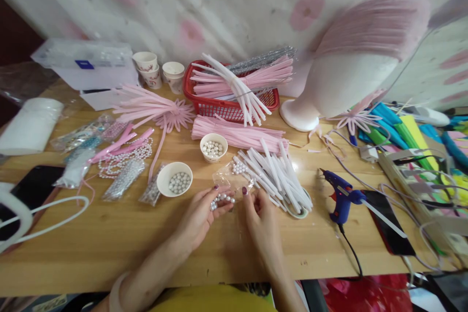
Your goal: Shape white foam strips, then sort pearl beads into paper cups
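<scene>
My left hand (202, 214) cups several silvery pearl beads (222, 201) in its curled fingers, at the middle of the table near the front. Close by on the right, my right hand (261, 212) has its thumb and fingers pinched on the clear plastic bag (245, 185). Some white beads (239, 166) lie in the upper part of this bag. Behind my left hand stand a paper cup of grey pearls (179, 183) and a smaller cup of white pearls (212, 148). White fuzzy stems (280, 175) lie just beyond my right hand.
A red basket (234, 109) holds pink, white and silver stems. At the right are a blue glue gun (341, 195), a phone (389, 224) and a white head form (340, 83). Bead packets (124, 178) lie left; a power strip (413, 190) and cables run along the right.
</scene>
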`<action>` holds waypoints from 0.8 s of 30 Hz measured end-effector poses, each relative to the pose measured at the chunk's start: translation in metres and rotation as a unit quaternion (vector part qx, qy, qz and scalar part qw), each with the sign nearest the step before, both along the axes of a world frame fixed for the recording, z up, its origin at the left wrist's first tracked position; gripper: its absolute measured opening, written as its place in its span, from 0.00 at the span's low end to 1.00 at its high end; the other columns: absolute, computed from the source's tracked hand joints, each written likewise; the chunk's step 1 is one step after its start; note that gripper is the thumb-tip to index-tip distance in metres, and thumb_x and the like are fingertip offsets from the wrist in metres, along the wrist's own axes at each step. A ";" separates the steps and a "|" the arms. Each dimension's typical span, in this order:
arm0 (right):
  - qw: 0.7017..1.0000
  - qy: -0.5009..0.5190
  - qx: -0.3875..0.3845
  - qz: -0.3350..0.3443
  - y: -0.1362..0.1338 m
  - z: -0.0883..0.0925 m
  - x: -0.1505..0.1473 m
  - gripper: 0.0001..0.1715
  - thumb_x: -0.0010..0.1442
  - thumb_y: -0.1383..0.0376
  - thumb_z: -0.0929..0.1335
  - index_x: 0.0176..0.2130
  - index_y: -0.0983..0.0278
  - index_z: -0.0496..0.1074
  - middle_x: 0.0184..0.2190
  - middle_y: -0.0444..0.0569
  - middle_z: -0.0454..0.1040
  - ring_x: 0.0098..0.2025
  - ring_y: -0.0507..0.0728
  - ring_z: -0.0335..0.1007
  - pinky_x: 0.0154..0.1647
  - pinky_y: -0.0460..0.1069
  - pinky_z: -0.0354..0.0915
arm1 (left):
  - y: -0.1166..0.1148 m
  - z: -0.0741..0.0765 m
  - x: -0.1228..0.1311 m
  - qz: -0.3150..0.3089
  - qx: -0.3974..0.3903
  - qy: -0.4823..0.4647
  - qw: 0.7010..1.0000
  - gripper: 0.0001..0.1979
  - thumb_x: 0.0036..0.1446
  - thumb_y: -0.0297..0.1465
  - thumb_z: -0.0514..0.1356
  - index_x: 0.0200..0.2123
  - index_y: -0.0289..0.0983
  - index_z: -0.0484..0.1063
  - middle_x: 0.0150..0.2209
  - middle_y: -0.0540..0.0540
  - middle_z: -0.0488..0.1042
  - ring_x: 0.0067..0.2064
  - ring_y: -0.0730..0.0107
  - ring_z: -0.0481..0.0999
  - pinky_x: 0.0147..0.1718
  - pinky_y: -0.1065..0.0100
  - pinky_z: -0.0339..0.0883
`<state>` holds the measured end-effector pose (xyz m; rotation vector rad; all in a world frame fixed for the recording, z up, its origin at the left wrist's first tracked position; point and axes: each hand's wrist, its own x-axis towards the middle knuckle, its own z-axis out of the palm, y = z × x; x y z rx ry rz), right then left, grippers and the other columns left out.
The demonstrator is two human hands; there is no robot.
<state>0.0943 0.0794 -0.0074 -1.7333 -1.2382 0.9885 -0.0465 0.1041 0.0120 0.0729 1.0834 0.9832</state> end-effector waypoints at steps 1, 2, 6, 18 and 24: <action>0.999 -0.047 0.017 0.003 -0.001 0.004 0.002 0.21 0.67 0.52 0.62 0.27 0.58 0.54 0.20 0.38 0.58 0.22 0.52 0.54 0.24 0.47 0.50 | 0.000 0.000 0.000 -0.001 0.001 0.000 1.000 0.09 0.58 0.20 0.60 0.29 0.29 0.81 0.36 0.36 0.82 0.34 0.64 0.81 0.34 0.67 0.77; 0.994 -0.097 0.034 0.023 -0.001 0.007 0.002 0.21 0.67 0.53 0.62 0.27 0.58 0.54 0.20 0.39 0.59 0.22 0.52 0.55 0.25 0.47 0.49 | 0.000 -0.001 0.000 -0.001 0.002 -0.001 1.000 0.08 0.57 0.21 0.61 0.29 0.30 0.81 0.35 0.37 0.82 0.34 0.64 0.80 0.34 0.67 0.76; 0.933 -0.275 0.079 0.218 0.015 0.022 -0.001 0.15 0.65 0.56 0.65 0.29 0.60 0.63 0.21 0.45 0.69 0.23 0.55 0.63 0.24 0.48 0.46 | 0.000 -0.008 -0.001 0.003 0.004 -0.007 1.000 0.06 0.55 0.22 0.64 0.27 0.32 0.79 0.31 0.42 0.81 0.31 0.68 0.78 0.31 0.71 0.73; 0.779 -0.438 0.120 0.433 0.046 0.024 -0.005 0.11 0.68 0.63 0.63 0.38 0.64 0.73 0.23 0.51 0.77 0.21 0.56 0.67 0.22 0.50 0.41 | 0.001 -0.011 -0.002 0.018 0.006 -0.016 1.000 0.05 0.50 0.23 0.66 0.24 0.31 0.76 0.23 0.47 0.76 0.30 0.70 0.76 0.36 0.69 0.74; 0.791 -0.433 0.117 0.417 0.048 0.016 0.002 0.16 0.71 0.66 0.57 0.38 0.65 0.71 0.23 0.50 0.77 0.21 0.56 0.68 0.22 0.48 0.47 | 0.002 -0.010 -0.003 0.029 -0.001 -0.029 0.999 0.11 0.56 0.19 0.59 0.23 0.31 0.78 0.27 0.44 0.79 0.31 0.71 0.77 0.37 0.70 0.74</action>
